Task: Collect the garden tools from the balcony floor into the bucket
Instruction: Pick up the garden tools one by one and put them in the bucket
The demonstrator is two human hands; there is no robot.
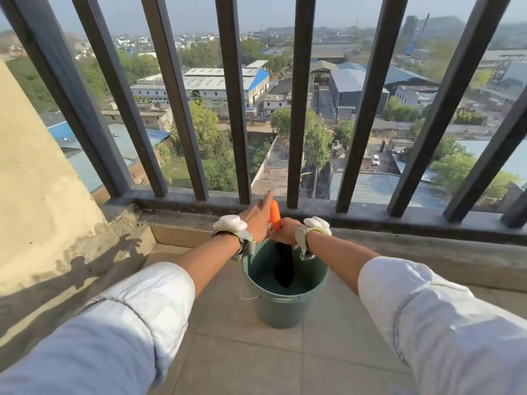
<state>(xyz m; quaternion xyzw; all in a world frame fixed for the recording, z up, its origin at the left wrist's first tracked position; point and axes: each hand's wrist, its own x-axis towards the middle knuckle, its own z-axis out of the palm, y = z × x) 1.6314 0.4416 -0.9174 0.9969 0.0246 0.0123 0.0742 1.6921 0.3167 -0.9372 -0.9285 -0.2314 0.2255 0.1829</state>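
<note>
Black-bladed garden trowel with an orange plastic handle, upright, blade down inside the round green plastic bucket, tip near the bucket's bottom. Right hand wrapped tight around the lower handle, just above the rim. Left hand beside the handle on its left, fingers loose and extended, forefinger pointing up past the handle's top; contact unclear. 2 white wrist devices, 1 per arm. Bucket on the tiled balcony floor, near the dark metal railing.

I am on a high balcony of a building. Dark metal railing bars stand in front of me, floor tiles lie under me, and far below I see roofs, trees and a small white car.
</note>
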